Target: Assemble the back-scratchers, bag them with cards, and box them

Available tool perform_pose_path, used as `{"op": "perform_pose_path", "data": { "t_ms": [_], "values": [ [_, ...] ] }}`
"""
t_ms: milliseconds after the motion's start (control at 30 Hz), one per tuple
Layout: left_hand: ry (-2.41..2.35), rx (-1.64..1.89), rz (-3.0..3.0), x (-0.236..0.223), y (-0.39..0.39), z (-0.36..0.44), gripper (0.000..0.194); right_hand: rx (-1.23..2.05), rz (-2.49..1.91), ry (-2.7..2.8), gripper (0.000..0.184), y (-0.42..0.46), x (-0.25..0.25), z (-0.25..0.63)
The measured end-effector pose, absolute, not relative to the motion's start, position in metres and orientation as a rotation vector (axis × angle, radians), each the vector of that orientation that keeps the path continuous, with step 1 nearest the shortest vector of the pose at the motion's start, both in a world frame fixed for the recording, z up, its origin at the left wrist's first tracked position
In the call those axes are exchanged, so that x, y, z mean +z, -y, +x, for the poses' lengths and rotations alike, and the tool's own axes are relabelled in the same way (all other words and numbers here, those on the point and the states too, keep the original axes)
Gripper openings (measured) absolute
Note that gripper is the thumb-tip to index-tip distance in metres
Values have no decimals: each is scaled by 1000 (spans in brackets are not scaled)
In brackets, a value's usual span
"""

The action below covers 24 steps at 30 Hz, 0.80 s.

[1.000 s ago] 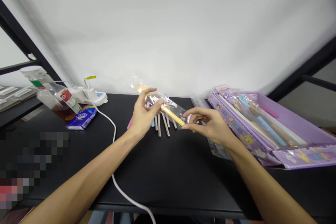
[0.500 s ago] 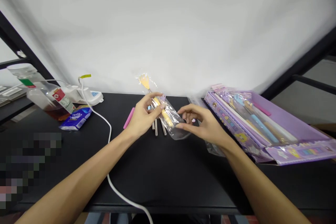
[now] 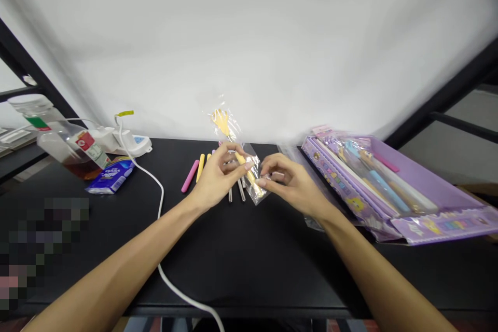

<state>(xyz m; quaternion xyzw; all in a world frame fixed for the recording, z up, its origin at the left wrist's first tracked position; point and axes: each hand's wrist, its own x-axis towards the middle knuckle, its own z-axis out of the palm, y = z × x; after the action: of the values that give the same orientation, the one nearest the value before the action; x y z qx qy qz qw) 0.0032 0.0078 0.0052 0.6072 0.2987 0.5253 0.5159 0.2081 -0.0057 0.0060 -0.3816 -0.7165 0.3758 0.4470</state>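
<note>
A yellow hand-shaped back scratcher (image 3: pixel 221 121) lies slanted inside a clear plastic bag (image 3: pixel 257 198), its head toward the wall and its yellow handle toward me. My left hand (image 3: pixel 216 175) is closed round the middle of the wrapped scratcher, thumb on top. At the bag's lower right side, my right hand (image 3: pixel 292 181) has its thumb and fingers pinched on the plastic. Under and beside my left hand lie a pink handle (image 3: pixel 190 176), a yellow handle (image 3: pixel 200 167) and several metal rods (image 3: pixel 241 192), partly hidden by the hand and bag.
A purple display box (image 3: pixel 424 171) with more wrapped scratchers stands at the right, next to loose clear plastic (image 3: pixel 311 220). At the left are a bottle of dark liquid (image 3: pixel 70 140), a blue tissue pack (image 3: pixel 111 175) and a white power strip (image 3: pixel 140 144). A white cable (image 3: pixel 171 277) crosses the black table (image 3: pixel 272 264).
The wrapped scratcher has turned more upright and its head has shifted right. My right hand has drawn slightly left, closer to my left hand. The yellow handle beside the pink one is now uncovered.
</note>
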Motion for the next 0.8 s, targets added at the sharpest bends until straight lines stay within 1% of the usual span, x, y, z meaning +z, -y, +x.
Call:
{"op": "perform_pose_path", "data": {
  "t_ms": [67, 100, 133, 200, 267, 400, 500, 567, 633, 667, 733, 800],
  "values": [
    [-731, 1267, 1555, 7, -6, 4, 27, 1118, -1038, 1635, 40, 4, 5, 208],
    [-749, 1256, 1608, 7, -6, 3, 25, 1212, -1077, 1587, 47, 3, 7, 208],
    [-769, 1238, 1656, 7, -8, 2, 24, 1299, -1112, 1567, 50, 3, 8, 209],
    [-794, 1254, 1690, 5, -14, -1, 29, 1436, -1170, 1612, 44, 3, 12, 212],
    [-816, 1370, 1605, 1, -23, -5, 33, 1534, -1196, 1716, 35, 3, 13, 216],
    [-959, 1572, 1379, -7, -35, -11, 32, 1709, -1178, 1936, 30, 4, 10, 221],
    [-1020, 1536, 1363, -9, -35, -11, 32, 1803, -1161, 2133, 28, 8, 11, 223],
    [-1018, 1460, 1388, -8, -32, -9, 31, 1810, -1183, 2231, 30, 9, 16, 225],
    [-1006, 1401, 1404, -7, -28, -6, 34, 1695, -1252, 2261, 33, 8, 21, 228],
    [-998, 1373, 1412, -6, -25, -5, 36, 1553, -1315, 2227, 35, 7, 22, 231],
    [-979, 1307, 1438, -5, -21, -2, 42, 1089, -1476, 2085, 35, 0, 21, 237],
    [-949, 1223, 1470, -4, -17, 0, 50, 583, -1601, 1976, 31, -8, 13, 244]
  ]
}}
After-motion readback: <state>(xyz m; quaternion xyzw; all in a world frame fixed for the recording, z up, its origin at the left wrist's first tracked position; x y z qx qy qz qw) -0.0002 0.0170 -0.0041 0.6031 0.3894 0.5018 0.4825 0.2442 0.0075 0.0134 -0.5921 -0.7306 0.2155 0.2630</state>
